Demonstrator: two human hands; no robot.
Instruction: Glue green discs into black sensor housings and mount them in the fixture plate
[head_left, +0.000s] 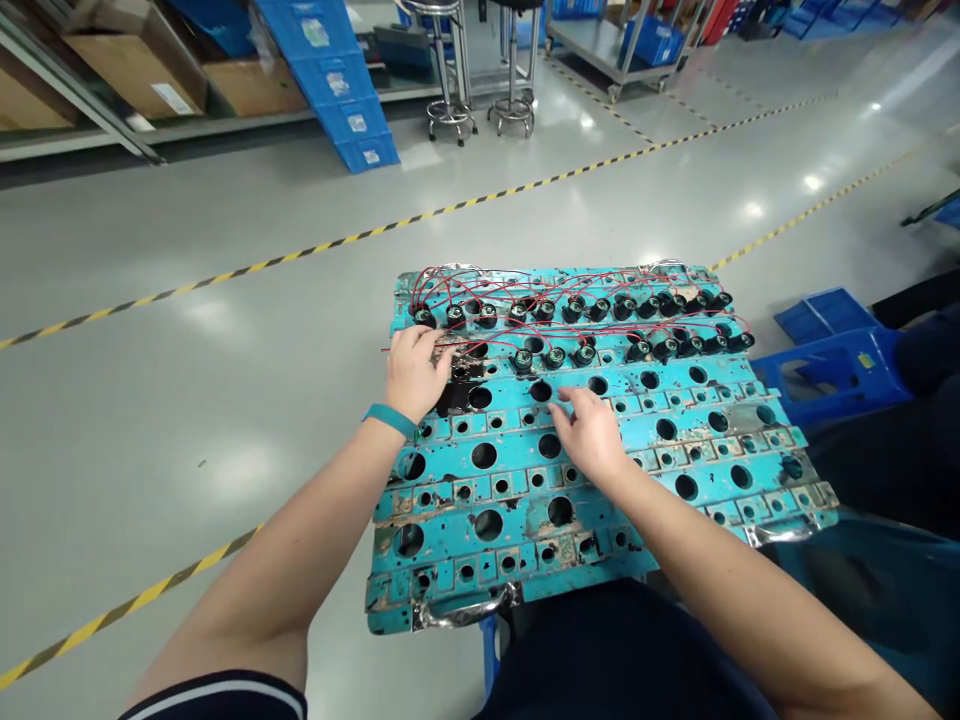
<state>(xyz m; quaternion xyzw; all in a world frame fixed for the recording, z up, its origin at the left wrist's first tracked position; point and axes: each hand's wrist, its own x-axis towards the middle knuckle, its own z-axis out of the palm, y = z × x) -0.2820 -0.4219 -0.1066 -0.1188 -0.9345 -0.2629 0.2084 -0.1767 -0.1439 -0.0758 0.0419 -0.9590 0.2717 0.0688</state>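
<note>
A worn turquoise fixture board (pixel 517 432) with rows of large and small round holes lies in front of me. Small black cylindrical parts (pixel 585 354) with thin red wires stand in its two far rows. My left hand (pixel 417 372) is curled over the left end of the second row, beside a black-stained patch (pixel 459 392). A red wire passes by its fingers, whose tips are hidden, so what they hold cannot be made out. My right hand (pixel 589 428) hovers over the board's middle near a round hole (pixel 550 446). Its thumb and fingers are apart, holding nothing visible.
Metal handles (pixel 469 608) stick out from the board's edges. At right is a blue plastic stool (pixel 832 370), close to a person's dark-clothed legs. Stacked blue bins (pixel 337 85), round-based stools (pixel 450 115) and a metal cart (pixel 600 60) stand beyond the yellow-black floor tape (pixel 450 208).
</note>
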